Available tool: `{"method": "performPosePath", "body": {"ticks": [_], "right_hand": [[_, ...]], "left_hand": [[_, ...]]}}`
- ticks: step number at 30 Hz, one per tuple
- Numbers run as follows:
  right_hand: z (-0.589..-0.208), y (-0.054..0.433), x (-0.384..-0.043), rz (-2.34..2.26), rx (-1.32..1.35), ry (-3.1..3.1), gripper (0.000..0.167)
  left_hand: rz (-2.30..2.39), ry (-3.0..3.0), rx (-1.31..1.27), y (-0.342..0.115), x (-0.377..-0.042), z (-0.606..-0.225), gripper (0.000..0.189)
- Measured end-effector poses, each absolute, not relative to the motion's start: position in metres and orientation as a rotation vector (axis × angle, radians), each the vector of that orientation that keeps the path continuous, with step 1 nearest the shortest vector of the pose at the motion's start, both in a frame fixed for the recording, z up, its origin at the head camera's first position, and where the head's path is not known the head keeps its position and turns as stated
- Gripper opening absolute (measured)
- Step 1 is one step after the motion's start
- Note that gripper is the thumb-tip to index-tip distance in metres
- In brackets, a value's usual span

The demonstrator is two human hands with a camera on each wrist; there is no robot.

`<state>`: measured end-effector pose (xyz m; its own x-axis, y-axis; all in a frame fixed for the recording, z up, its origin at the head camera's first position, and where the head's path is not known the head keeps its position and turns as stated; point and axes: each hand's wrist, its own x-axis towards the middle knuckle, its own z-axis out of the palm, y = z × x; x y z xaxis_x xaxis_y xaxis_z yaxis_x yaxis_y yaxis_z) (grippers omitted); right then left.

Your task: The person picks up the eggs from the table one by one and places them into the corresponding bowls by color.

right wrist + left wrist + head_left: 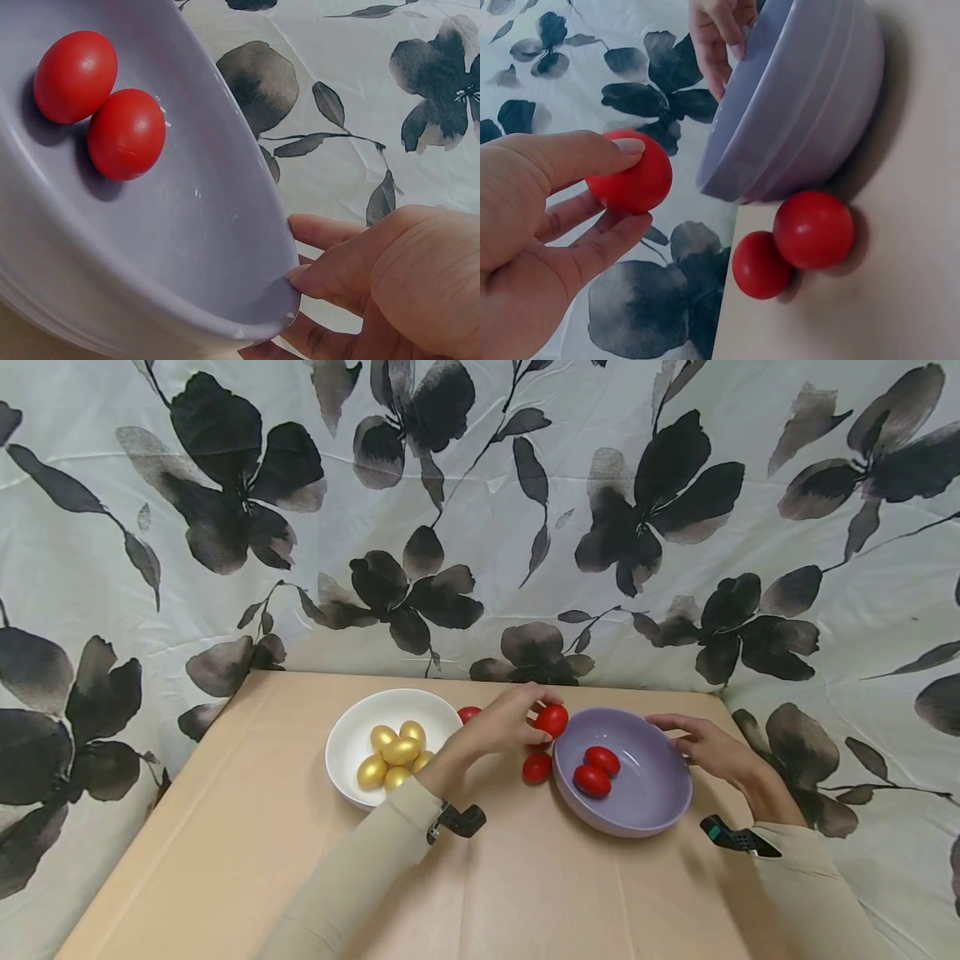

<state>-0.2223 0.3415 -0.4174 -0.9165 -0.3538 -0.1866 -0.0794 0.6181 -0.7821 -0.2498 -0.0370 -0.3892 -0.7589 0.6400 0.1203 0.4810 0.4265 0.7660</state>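
Observation:
My left hand [513, 718] pinches a shiny red egg [552, 720] between thumb and fingers, beside the left rim of a purple bowl [652, 777]. In the left wrist view the held red egg [641, 176] is up off the table, apart from the bowl. Two red eggs [126, 135] lie together inside the bowl. My right hand [712, 747] grips the bowl's right rim, thumb on the edge and fingers on the outer side. Just left of the bowl, two more red eggs [814, 229] sit on the table, one partly hidden by my left hand in the head view.
A white bowl [341, 739] with several gold eggs [401, 751] stands to the left, partly behind my left forearm. Another red egg [468, 714] lies near that bowl's right rim. A floral cloth [525, 527] hangs behind the wooden table [525, 893].

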Motion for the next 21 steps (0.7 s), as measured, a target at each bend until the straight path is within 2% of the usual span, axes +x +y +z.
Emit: {"method": "performPosePath", "body": {"ticks": [21], "right_hand": [[-0.414,0.338,-0.216,-1.183,-0.348,2.536,0.053]], "left_hand": [[1.068,2.426,1.184,-0.014,-0.232,-0.397,0.050]]}}
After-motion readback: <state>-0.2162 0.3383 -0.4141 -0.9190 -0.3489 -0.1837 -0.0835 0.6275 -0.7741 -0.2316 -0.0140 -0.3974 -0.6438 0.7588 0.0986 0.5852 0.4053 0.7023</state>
